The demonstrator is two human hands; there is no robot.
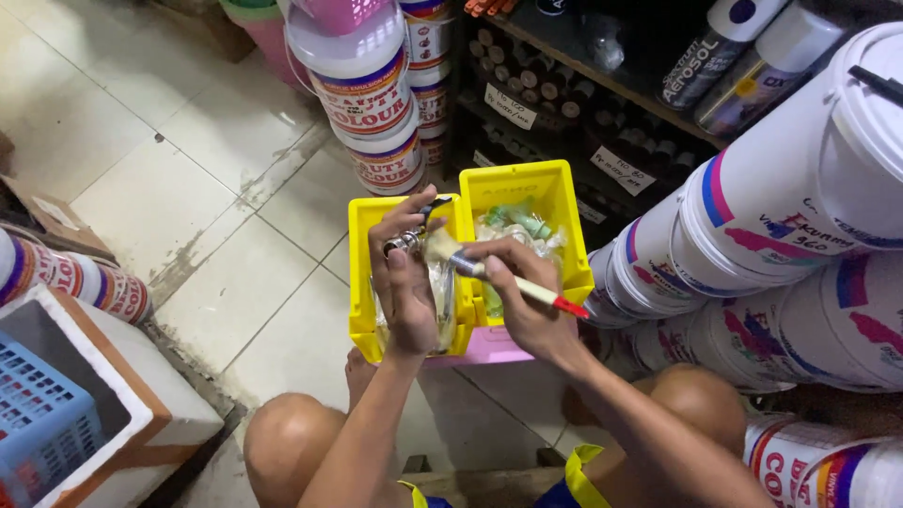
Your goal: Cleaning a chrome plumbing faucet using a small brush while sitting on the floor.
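Observation:
My left hand point(404, 282) holds a small metal fitting point(406, 240) over the left yellow bin point(362, 273). My right hand point(522, 292) grips a paintbrush point(499, 276) with a pale wooden handle and red tip; its bristles touch the fitting. The left bin holds clear plastic bags of parts. The right yellow bin point(557, 212) holds bags with green fittings point(517, 221). Both bins rest on a pink stool point(494, 346) in front of my knees.
Stacks of white paint buckets point(372, 89) stand behind the bins and more lie at the right point(800, 216). A dark shelf point(602, 85) carries spray cans and small parts. A white box with a blue basket point(56, 414) sits at lower left on the tiled floor.

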